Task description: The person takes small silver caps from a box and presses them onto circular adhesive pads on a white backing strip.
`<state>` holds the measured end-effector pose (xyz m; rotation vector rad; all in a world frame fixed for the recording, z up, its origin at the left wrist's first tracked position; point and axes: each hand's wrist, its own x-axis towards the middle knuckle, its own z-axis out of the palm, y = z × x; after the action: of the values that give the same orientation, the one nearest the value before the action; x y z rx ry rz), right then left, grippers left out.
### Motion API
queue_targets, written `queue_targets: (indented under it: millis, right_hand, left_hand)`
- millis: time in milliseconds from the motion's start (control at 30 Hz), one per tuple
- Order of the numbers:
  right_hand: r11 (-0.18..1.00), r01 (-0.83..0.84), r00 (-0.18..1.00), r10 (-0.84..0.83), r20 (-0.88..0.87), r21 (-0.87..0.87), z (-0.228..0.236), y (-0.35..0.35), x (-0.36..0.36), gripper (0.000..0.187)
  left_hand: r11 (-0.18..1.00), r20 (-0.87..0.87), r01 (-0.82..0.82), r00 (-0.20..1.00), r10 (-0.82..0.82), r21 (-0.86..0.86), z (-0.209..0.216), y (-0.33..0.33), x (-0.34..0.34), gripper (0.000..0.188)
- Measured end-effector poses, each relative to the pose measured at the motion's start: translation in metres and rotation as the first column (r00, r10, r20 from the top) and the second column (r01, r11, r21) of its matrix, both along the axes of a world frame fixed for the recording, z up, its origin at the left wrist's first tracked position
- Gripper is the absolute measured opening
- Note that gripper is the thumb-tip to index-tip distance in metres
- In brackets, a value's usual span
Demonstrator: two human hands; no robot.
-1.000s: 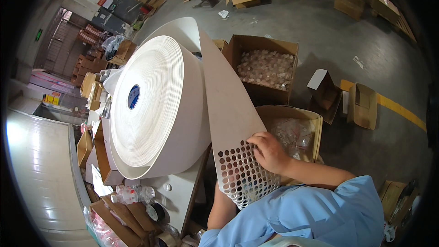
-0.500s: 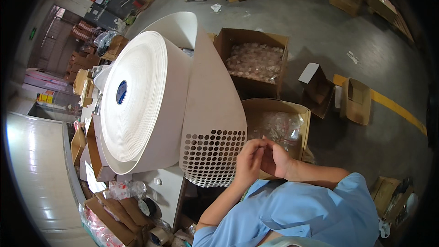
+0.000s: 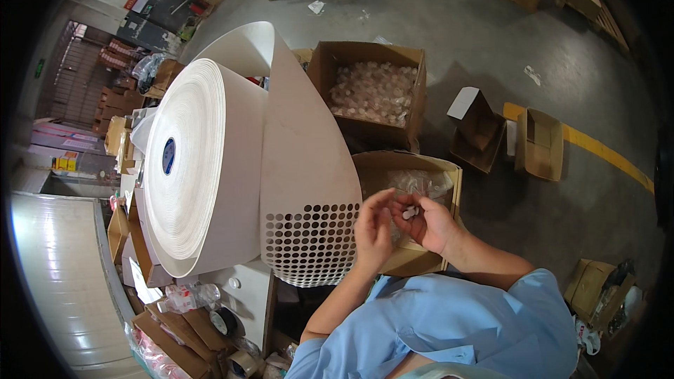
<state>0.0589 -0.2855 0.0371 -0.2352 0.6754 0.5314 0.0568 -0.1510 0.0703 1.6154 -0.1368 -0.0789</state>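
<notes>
- In the head view, the right hand [image 3: 437, 228] is cupped, its fingers curled around a few small pale pieces [image 3: 411, 213] lying at the palm, above the nearer carton [image 3: 414, 262].
- The left hand [image 3: 374, 228] is just beside it, fingers bent and close together; I cannot tell whether their tips pinch anything or touch the other hand.
- The step in hand looks like managing these loose pieces between both hands. A level, lightly closed right palm should suit it, since a tilt could spill them.
- The left fingers would do best as a guard along the open side, without nudging pieces over the edge.
- The punched sheet [image 3: 309, 161] hangs from the big white roll [image 3: 182, 161], its rows of holes close to the left hand. Keeping that forearm from pushing the sheet seems wise, as the holed part probably bends easily.
- Working low over the carton, where clear plastic bags [image 3: 430, 182] lie, should limit any drop.
</notes>
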Motion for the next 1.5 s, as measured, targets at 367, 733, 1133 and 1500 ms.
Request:
queue_targets:
  millis: [367,733,1133,1500]
  right_hand:
    - [0.978,0.129,0.965,-0.087,0.246,-0.162,-0.018,-0.032,0.018,0.015]
    - [0.963,-0.005,0.921,0.109,0.375,-0.27,-0.022,-0.039,0.024,0.007]
    - [0.554,-0.105,0.613,0.69,0.385,-0.826,0.001,-0.024,0.016,0.015]
    - [0.669,-0.334,0.555,0.709,0.435,-0.664,0.006,-0.021,0.014,0.011]
  left_hand:
    - [0.564,-0.223,0.252,0.967,-0.122,0.786,-0.087,0.004,0.024,0.044]
    - [0.81,-0.348,0.279,0.932,-0.1,0.516,-0.07,0.008,0.037,0.031]
    - [0.992,-0.321,-0.035,0.947,-0.005,-0.118,-0.023,0.028,0.001,0.008]
    - [0.951,-0.072,-0.205,0.971,0.227,0.231,-0.017,0.03,-0.02,0.019]
